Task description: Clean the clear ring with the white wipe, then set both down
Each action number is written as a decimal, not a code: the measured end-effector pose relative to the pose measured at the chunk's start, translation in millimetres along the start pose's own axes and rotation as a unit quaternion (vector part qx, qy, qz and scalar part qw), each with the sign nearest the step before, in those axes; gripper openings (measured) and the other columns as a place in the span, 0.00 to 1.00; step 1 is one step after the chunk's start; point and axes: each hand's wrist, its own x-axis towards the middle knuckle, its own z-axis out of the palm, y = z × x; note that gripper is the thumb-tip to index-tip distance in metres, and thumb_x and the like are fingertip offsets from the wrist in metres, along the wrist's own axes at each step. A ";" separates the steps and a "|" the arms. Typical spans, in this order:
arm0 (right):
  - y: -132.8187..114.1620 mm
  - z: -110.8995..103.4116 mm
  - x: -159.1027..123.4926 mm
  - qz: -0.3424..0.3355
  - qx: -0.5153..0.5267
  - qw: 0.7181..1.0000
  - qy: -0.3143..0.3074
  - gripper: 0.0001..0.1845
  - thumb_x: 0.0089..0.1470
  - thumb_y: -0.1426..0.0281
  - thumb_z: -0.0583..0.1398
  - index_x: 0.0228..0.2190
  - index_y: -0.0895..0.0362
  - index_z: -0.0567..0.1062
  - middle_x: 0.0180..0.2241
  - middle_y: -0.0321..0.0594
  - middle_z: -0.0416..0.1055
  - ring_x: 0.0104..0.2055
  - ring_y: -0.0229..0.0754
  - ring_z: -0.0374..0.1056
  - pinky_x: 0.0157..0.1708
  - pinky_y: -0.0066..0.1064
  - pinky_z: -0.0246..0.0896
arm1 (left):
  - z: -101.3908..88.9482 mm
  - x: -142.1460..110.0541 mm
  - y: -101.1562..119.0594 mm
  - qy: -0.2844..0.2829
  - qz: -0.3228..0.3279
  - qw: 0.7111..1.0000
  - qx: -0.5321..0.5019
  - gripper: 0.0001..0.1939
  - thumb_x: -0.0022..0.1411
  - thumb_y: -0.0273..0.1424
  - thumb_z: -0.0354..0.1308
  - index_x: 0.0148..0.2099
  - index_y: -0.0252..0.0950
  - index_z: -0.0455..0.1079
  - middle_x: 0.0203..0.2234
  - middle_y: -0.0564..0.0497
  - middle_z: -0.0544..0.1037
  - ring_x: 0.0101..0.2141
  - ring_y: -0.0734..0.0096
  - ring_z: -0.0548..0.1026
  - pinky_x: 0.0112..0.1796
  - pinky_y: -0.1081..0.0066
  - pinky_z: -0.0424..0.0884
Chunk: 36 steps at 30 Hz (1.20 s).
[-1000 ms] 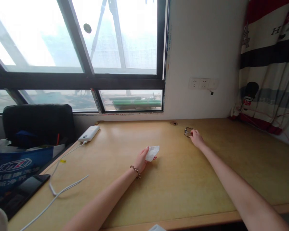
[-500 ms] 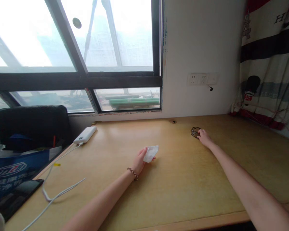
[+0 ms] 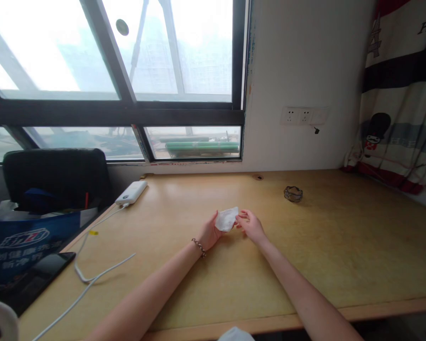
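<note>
A folded white tissue (image 3: 226, 219) is held up over the middle of the wooden desk (image 3: 199, 284). My left hand (image 3: 210, 232), with a beaded bracelet (image 3: 199, 247) at its wrist, grips the tissue from the left and below. From the other side my right hand (image 3: 250, 225) pinches the tissue's right edge between thumb and fingers. Farther back and to the right, a dark openwork bracelet-like ring (image 3: 293, 193) rests on the desk, touched by neither hand.
On the left lie a white power bank (image 3: 132, 192), its white cable (image 3: 78, 271) and a dark tablet-like device (image 3: 39, 279). A black chair (image 3: 57, 175) holding a blue bag (image 3: 31, 241) stands beyond the left edge. A white cup-like rim (image 3: 2, 315) shows bottom left.
My right hand has let go of the dark ring, leaving it on the desk, and has come left to take the tissue's edge. My left hand still holds the tissue.
</note>
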 end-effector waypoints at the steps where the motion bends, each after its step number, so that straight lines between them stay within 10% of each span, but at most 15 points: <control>1: 1.0 5.9 -3.4 -0.008 0.019 1.000 0.015 0.22 0.42 0.58 0.57 0.39 0.56 0.64 0.35 0.41 0.69 0.23 0.36 0.68 0.19 0.26 0.61 | -0.5 -0.1 -1.1 -0.008 -0.009 1.000 0.002 0.25 0.58 0.41 0.43 0.49 0.26 0.60 0.42 0.38 0.70 0.39 0.60 0.71 0.44 0.63 0.63; 10: 0.3 -3.9 -13.6 0.004 0.198 0.980 0.007 0.13 0.37 0.63 0.62 0.25 0.59 0.71 0.21 0.35 0.70 0.18 0.33 0.62 0.14 0.22 0.51 | -1.5 -4.5 -8.9 -0.028 -0.026 0.997 0.067 0.19 0.54 0.38 0.51 0.42 0.29 0.66 0.35 0.41 0.74 0.35 0.61 0.73 0.37 0.65 0.67; 19: -2.3 -0.8 -17.1 0.053 0.371 0.926 0.043 0.13 0.37 0.66 0.63 0.28 0.56 0.67 0.28 0.34 0.71 0.25 0.35 0.67 0.25 0.26 0.63 | -1.7 -7.1 -11.0 -0.023 -0.018 0.993 0.114 0.14 0.47 0.32 0.58 0.35 0.27 0.68 0.25 0.43 0.75 0.26 0.68 0.74 0.29 0.72 0.68; 26: -5.7 -0.5 -17.6 -0.001 0.207 0.973 0.100 0.17 0.41 0.61 0.59 0.35 0.55 0.67 0.38 0.41 0.69 0.33 0.40 0.68 0.30 0.29 0.63 | -0.5 -7.5 -14.2 0.085 0.078 0.978 0.171 0.13 0.44 0.33 0.61 0.31 0.29 0.66 0.24 0.46 0.74 0.22 0.72 0.72 0.26 0.74 0.68; 30: -13.6 3.4 -26.8 -0.064 0.107 0.992 0.010 0.20 0.40 0.62 0.60 0.37 0.56 0.69 0.40 0.43 0.68 0.40 0.44 0.66 0.35 0.30 0.62 | 0.8 -9.0 -16.6 0.109 0.133 0.959 0.226 0.12 0.43 0.32 0.61 0.29 0.31 0.66 0.25 0.46 0.75 0.27 0.68 0.74 0.30 0.70 0.69; 36: -12.1 8.2 -31.4 -0.103 0.004 0.993 0.049 0.15 0.39 0.63 0.61 0.31 0.57 0.73 0.28 0.37 0.72 0.30 0.42 0.67 0.30 0.29 0.60 | 1.0 -6.4 -22.9 0.106 0.164 0.940 0.280 0.09 0.39 0.28 0.62 0.23 0.33 0.64 0.20 0.53 0.72 0.26 0.72 0.71 0.29 0.75 0.66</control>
